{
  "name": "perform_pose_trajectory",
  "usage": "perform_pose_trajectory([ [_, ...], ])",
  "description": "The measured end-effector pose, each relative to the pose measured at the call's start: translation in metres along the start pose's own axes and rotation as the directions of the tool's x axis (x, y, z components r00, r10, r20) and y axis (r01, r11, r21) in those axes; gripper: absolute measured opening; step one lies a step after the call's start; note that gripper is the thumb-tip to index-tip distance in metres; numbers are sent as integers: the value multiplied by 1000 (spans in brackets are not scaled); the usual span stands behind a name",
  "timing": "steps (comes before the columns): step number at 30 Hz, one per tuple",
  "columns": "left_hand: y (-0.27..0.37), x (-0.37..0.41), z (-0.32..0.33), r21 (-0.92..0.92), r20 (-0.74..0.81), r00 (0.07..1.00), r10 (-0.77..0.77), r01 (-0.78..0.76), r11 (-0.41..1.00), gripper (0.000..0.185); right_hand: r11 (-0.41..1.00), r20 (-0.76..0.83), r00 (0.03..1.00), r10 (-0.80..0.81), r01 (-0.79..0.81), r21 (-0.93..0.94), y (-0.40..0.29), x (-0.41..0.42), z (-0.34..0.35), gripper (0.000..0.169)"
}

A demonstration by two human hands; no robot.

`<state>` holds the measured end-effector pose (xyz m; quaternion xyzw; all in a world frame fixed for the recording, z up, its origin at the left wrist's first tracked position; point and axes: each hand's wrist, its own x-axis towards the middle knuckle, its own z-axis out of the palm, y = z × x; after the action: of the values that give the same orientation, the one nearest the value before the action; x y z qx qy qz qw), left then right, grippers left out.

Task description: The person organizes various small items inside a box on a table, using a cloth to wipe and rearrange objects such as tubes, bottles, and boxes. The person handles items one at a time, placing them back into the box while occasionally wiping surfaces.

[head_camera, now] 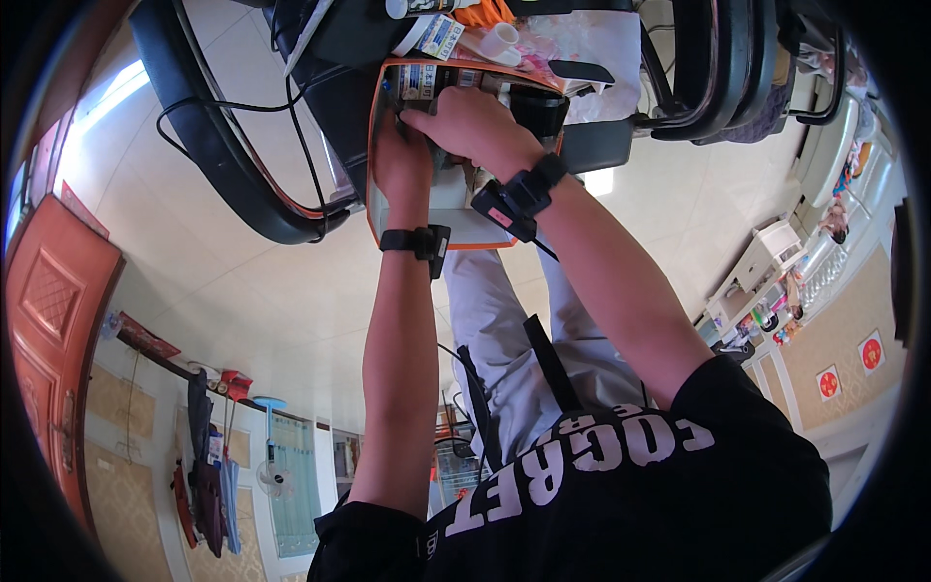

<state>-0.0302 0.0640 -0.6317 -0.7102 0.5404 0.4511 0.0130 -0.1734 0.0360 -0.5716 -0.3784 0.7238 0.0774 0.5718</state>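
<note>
Both of my hands are inside an open box with an orange rim (476,246). My left hand (402,164) reaches down along the box's left wall, its fingers hidden. My right hand (476,127) is bent over the middle of the box, thumb and forefinger close to my left hand; whether it holds something is hidden. Beyond it, a small box bearing writing (417,81) lies against the far wall. A black cylindrical container (540,110) stands at the right side of the box. Some small items under my right hand are partly covered. Black straps with devices are on both wrists.
Beyond the box are a white cup (499,40), a labelled white tub (438,36), orange cords (486,12) and clear plastic wrap (574,44). Black chair arms curve at left (240,167) and right (727,65). A black cable (218,106) hangs across the left one.
</note>
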Motion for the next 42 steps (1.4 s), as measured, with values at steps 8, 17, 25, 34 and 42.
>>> perform_pose_trajectory([
  [8,-6,13,5,52,44,990,137,-139,989,62,916,-356,844,-401,365,-168,12,-10,28,45],
  [17,11,-24,13,126,-117,987,112,-97,987,86,905,-229,897,-378,306,-295,10,4,32,53],
  [25,3,-42,15,124,-125,985,123,-107,986,81,902,-258,881,-396,321,-289,6,3,33,51],
  [34,2,-29,16,169,-65,980,186,-173,970,74,906,-284,873,-397,323,-273,10,3,36,48],
  [42,9,-29,20,236,-138,976,171,-135,962,48,882,-685,597,-419,445,-152,7,-13,-19,19],
])
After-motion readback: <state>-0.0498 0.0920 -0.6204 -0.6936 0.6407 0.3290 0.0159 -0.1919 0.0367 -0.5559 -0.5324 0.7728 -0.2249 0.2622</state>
